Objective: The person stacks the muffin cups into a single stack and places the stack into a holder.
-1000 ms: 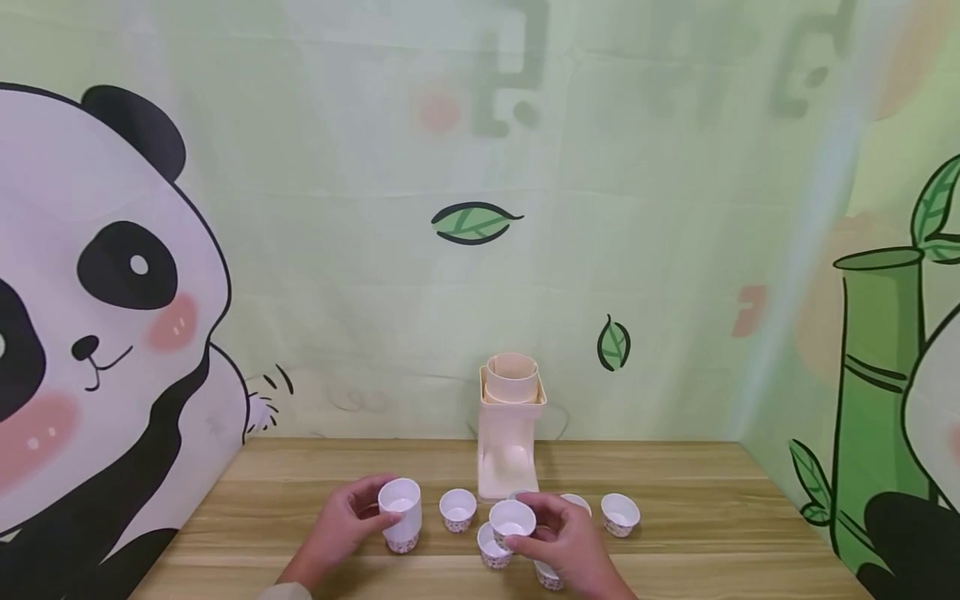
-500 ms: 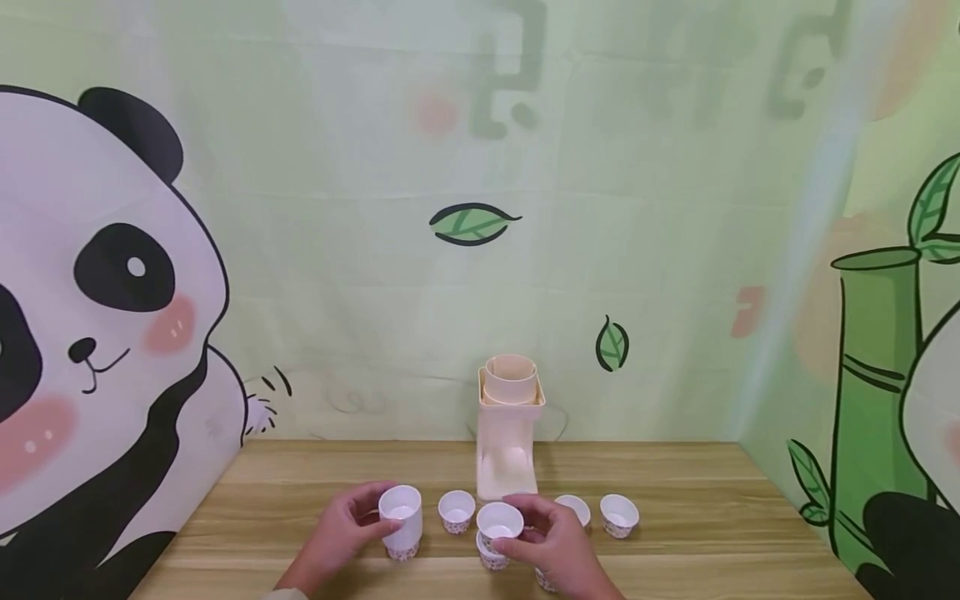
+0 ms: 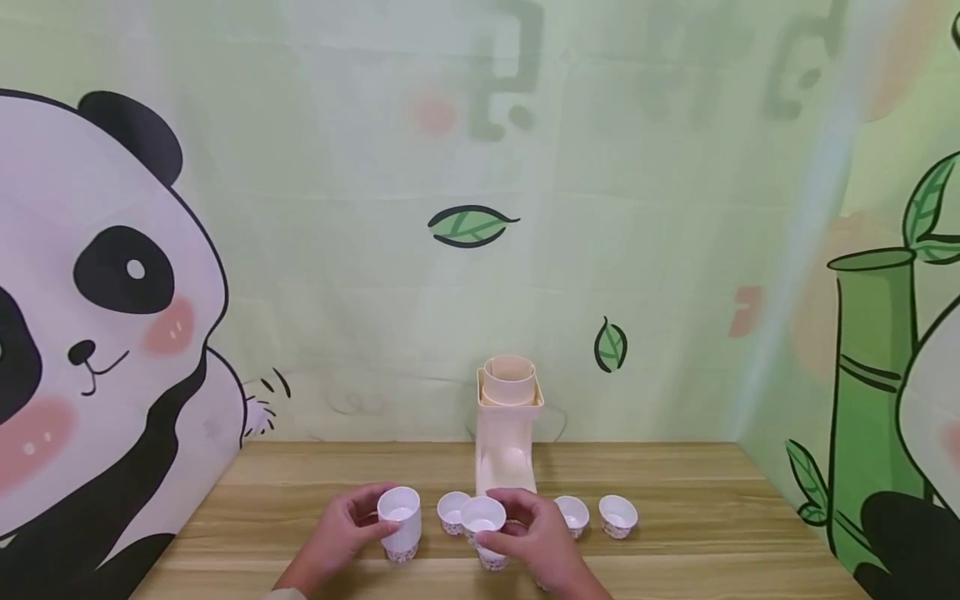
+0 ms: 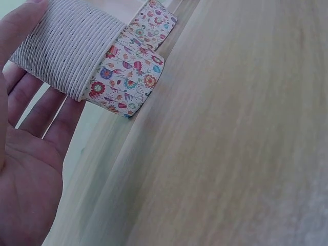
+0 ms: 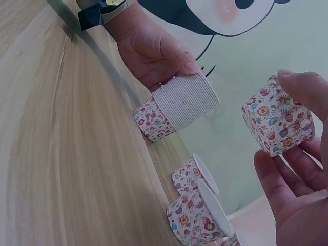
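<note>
My left hand (image 3: 347,527) grips an upright stack of white paper baking cups (image 3: 401,523), nested so their rims form ribs. The lowest cup of the stack shows a floral print in the left wrist view (image 4: 125,77). My right hand (image 3: 538,533) pinches a single floral paper cup (image 3: 482,515) between thumb and fingers, held above the table and right of the stack, apart from it. Beneath and behind that cup stand two more cups, one farther back (image 3: 450,510) and one nearer (image 3: 493,562), both partly hidden.
Two floral cups, one behind my right hand (image 3: 573,515) and one farther right (image 3: 618,517), stand on the wooden table (image 3: 697,550). A pale pink dispenser-like holder (image 3: 508,425) with a round top stands at the back. A printed panda curtain (image 3: 337,250) hangs behind.
My right hand has moved left with its cup, closer to the stack. My left hand and the stack have stayed almost in place, dipping slightly in the view.
</note>
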The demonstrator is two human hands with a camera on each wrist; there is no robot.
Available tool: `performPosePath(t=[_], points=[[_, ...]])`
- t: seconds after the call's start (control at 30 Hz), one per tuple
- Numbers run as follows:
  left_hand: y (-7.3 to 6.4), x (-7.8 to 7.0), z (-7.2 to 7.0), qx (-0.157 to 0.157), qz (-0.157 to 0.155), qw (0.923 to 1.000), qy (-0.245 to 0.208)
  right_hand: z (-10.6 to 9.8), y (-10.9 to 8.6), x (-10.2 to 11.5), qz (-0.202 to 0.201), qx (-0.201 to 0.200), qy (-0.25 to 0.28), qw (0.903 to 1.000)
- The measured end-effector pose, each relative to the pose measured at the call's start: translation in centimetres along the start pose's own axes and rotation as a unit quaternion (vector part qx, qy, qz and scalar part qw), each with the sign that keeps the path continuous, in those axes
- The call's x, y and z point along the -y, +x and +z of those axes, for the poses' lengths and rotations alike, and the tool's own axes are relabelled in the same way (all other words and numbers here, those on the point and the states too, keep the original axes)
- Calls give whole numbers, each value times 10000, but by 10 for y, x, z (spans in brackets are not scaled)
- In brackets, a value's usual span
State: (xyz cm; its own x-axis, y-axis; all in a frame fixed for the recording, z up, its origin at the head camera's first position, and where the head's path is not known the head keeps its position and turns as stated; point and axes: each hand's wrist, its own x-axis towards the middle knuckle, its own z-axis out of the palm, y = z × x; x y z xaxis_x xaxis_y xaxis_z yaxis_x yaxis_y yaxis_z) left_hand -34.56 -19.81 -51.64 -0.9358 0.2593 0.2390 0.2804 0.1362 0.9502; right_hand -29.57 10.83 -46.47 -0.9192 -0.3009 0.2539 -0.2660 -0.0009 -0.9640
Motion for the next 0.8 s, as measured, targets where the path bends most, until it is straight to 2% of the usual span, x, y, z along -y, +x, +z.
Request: performPosePath(t=[0.27, 0.8], points=[[-1, -3, -1, 176, 151, 9997, -120, 6, 7, -3, -58, -51, -14, 10000], [0, -4, -1, 126, 1, 9999, -116, 18, 27, -8, -174, -165, -299, 9993]])
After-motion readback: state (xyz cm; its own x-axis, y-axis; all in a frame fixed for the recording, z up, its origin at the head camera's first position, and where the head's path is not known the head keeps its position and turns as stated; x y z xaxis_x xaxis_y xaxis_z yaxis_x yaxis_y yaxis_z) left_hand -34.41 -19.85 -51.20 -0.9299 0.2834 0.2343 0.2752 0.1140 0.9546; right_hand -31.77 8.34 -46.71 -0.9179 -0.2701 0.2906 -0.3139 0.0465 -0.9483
